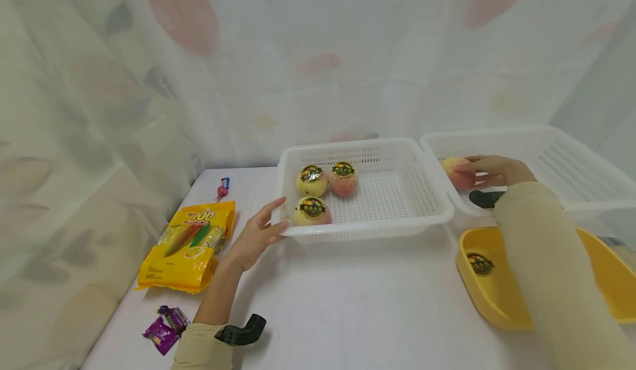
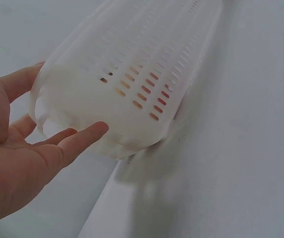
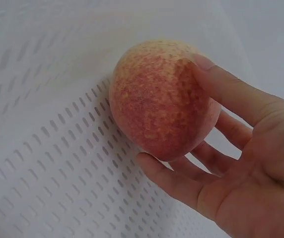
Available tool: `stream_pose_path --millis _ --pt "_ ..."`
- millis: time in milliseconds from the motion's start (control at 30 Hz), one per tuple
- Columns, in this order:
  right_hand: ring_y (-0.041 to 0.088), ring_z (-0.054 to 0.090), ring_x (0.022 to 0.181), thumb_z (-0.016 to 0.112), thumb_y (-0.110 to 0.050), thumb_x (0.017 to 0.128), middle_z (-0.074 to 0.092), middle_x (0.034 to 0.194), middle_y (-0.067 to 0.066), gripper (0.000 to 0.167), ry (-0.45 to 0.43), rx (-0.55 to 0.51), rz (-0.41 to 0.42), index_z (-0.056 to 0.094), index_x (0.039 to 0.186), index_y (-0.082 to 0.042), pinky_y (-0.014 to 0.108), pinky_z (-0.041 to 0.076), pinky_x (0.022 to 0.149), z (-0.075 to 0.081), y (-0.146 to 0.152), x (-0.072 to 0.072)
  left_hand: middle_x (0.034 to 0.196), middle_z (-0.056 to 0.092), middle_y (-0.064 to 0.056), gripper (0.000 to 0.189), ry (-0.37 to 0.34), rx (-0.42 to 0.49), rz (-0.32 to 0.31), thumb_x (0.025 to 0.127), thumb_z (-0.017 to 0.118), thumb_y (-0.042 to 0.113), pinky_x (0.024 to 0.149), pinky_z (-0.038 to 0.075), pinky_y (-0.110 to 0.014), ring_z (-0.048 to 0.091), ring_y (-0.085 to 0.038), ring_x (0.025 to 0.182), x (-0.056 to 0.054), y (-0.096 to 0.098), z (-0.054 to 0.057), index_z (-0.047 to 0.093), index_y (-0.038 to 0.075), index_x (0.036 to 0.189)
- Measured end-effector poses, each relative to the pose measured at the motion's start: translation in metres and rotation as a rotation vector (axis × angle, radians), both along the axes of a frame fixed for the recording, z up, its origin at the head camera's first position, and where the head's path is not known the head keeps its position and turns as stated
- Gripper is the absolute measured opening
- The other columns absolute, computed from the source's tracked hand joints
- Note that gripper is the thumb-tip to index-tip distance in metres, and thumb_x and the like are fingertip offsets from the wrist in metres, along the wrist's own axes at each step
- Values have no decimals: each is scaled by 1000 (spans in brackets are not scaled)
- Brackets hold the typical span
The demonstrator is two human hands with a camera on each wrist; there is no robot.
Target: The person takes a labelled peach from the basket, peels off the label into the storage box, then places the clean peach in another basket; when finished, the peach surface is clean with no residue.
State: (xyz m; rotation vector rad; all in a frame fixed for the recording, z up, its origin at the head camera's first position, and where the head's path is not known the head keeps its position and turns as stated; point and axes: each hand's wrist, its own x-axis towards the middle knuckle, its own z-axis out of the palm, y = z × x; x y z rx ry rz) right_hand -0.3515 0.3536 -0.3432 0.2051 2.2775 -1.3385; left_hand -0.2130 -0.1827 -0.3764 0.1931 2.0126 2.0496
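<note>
My right hand [image 1: 494, 170] holds a red-and-yellow peach [image 3: 157, 104] inside the right white basket [image 1: 556, 132]. In the right wrist view, the thumb lies on its upper side and the fingers curl beneath, close over the slotted plastic. My left hand [image 1: 258, 234] grips the left end of the other white basket [image 1: 387, 223], its fingers spread about the rim and outer wall in the left wrist view. Three fruits with black labels sit in that basket's left part: a pale yellow one [image 1: 312, 189], a pinker one [image 1: 344, 185] and another yellowish one [image 1: 304, 215].
A yellow basin [image 1: 489, 304] with a black label [image 1: 480, 264] visible inside stands front right, partly hidden by my right sleeve. At left lie a yellow candy bag [image 1: 186, 248], a lollipop [image 1: 222, 190] and purple-wrapped sweets [image 1: 163, 335]. A patterned curtain [image 1: 298, 55] hangs behind the table.
</note>
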Motion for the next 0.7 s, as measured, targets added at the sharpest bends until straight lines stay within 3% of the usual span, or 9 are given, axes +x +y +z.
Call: stream_pose_path --millis 133,233,367,533,700 --pt "42 35 129 63 -40 91 14 152 26 92 5 -67 31 5 152 -2 46 44 98 3 4 2 157 11 -10 67 -1 2 -8 95 59 10 96 45 -34 40 -37 125 1 -1 0 24 13 152" --pt "45 22 135 56 -30 97 0 153 29 88 -33 -154 44 -8 150 0 49 40 100 6 11 0 157 13 -10 67 3 1 -12 95 59 10 97 44 -35 42 -36 123 1 -2 0 24 13 152" --pt "47 5 138 47 -30 101 -13 151 31 84 -60 -191 74 -18 146 0 51 34 104 13 22 -4 156 15 -12 66 17 -3 -17 95 59 11 98 44 -37 44 -34 119 0 -2 0 23 11 152" --pt "48 12 136 46 -37 101 -3 150 34 84 48 -140 143 -11 148 2 52 36 102 28 24 -3 156 15 -12 67 20 -4 -16 95 59 11 96 45 -35 45 -32 118 0 -2 2 23 11 152" --pt "41 27 134 44 -38 101 13 152 26 74 189 -140 192 2 152 -4 47 42 98 47 7 4 155 15 -12 67 11 -1 -16 95 59 10 97 45 -35 45 -33 119 -1 -1 3 23 11 152"
